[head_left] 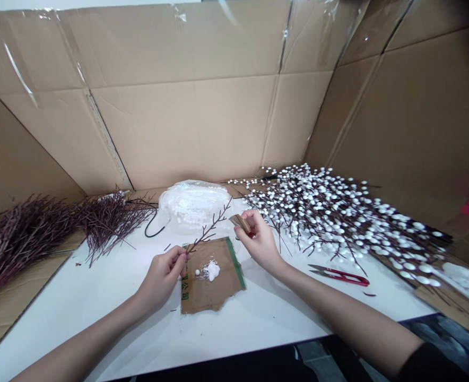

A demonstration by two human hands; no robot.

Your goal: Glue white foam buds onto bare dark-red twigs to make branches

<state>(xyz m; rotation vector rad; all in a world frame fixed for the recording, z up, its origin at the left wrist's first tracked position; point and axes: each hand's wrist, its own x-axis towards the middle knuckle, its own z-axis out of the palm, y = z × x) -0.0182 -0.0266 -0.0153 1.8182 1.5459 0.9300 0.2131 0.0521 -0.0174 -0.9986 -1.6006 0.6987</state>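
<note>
twig (pixel 209 229), bare, brown, branched: held at its lower stem end by the left hand (pixel 163 277), grip pinched on the stem between thumb and fingertips. twig slants up and to the right, tips reaching toward the plastic bag, its lower part lying over the near-left corner of the cardboard scrap (pixel 213 277).

head view, only view. right hand (pixel 260 240) raised just above the surface, grip closed on a small tan piece (pixel 240 222), flat and folded-looking; what it is cannot be told. it sits near the upper twig but apart from it.

cardboard scrap lies flat on the white surface (pixel 111 297) between the two hands. on it: a white blob (pixel 211 270), paste or glue by the look, and one white bead (pixel 197 272) just beside it.

step in hand, judged: a bare twig is presented over the blob, beads not yet on it. next move would call for a steady stem hold and fine placing at the small side tips.

containers: clear plastic bag (pixel 192 204) behind the scrap, open-looking, filled with loose white beads; fill level hard to read. tall cardboard walls (pixel 187 106) enclose the surface on three sides.

other: pile of bare twigs (pixel 39 233) at left, pile of beaded branches (pixel 338 212) at right, red-handled snips (pixel 340 275) lying near the right forearm, untouched.
</note>
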